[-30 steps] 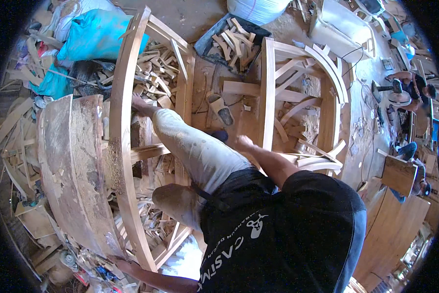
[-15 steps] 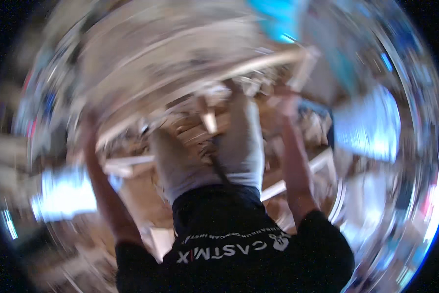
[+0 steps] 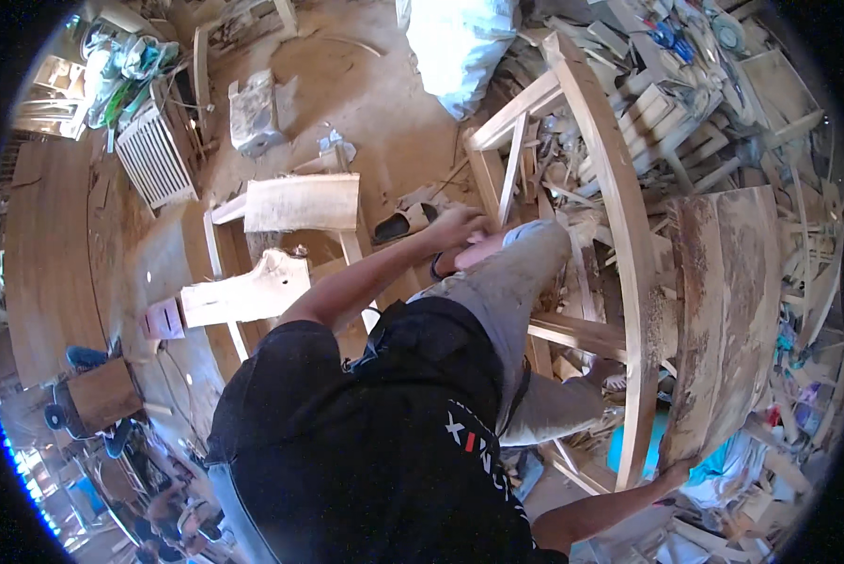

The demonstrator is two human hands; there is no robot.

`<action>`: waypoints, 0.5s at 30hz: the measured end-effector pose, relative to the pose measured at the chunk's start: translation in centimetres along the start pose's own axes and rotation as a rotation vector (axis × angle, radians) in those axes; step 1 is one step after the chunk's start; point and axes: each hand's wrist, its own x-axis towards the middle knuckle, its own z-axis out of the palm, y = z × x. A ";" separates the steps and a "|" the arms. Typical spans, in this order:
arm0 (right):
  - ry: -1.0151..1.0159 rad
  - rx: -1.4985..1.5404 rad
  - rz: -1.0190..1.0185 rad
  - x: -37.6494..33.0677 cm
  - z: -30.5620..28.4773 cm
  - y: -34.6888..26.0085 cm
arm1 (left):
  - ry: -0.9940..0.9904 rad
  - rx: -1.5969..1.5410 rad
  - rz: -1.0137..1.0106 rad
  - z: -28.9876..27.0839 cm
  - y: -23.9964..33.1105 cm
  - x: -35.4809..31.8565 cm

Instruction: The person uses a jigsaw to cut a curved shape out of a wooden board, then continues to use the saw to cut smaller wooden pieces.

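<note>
Now the large wooden frame spans the right of the view, its long curved rail running past the person's legs and a crossbar meeting it beside them. The weathered board lies just beyond that rail, on the person's right. Past the frame's far end sits a white sack; a smaller pale panel stands out to the left, with a sandal on the floor near it. Compared with the smeared view half a second ago, where both arms reach forward, only the right hand is at the board, at its near end; the left hand is beside the raised knee, so the board has one hand at it. The left fingers look loosely bent, but whether they hold anything I cannot tell; nor can I tell whether the right fingers pinch the board's edge.
</note>
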 end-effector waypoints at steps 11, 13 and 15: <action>-0.124 0.424 0.323 -5.4 -1.1 -3.4 | 0.407 0.609 -0.830 -13.9 -23.2 -26.3; -0.114 0.474 0.279 -3.4 -1.6 -7.4 | 0.460 0.409 -0.812 -11.3 -17.8 -26.2; -0.133 0.493 0.309 -3.7 -1.6 -8.4 | 0.090 0.743 -0.641 -11.5 -16.6 -26.4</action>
